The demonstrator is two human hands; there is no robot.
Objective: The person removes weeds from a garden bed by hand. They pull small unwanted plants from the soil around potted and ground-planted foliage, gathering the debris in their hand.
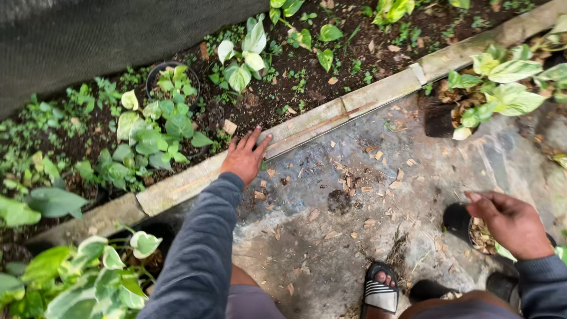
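Observation:
My left hand (246,156) rests flat on the concrete curb (366,95) that edges the garden bed, fingers together and pointing up toward the soil, holding nothing. My right hand (511,222) grips the rim of a small black pot (460,222) filled with brown wood chips, low at the right. Both arms wear dark grey sleeves. A foot in a black striped sandal (380,290) stands at the bottom, beside my knees.
Green and white leafy plants (155,127) grow in the soil bed beyond the curb. Another potted plant (502,82) stands at the upper right, one more (88,272) at the lower left. Wood chips (354,180) lie scattered over the wet concrete floor. Dark netting (88,35) hangs behind.

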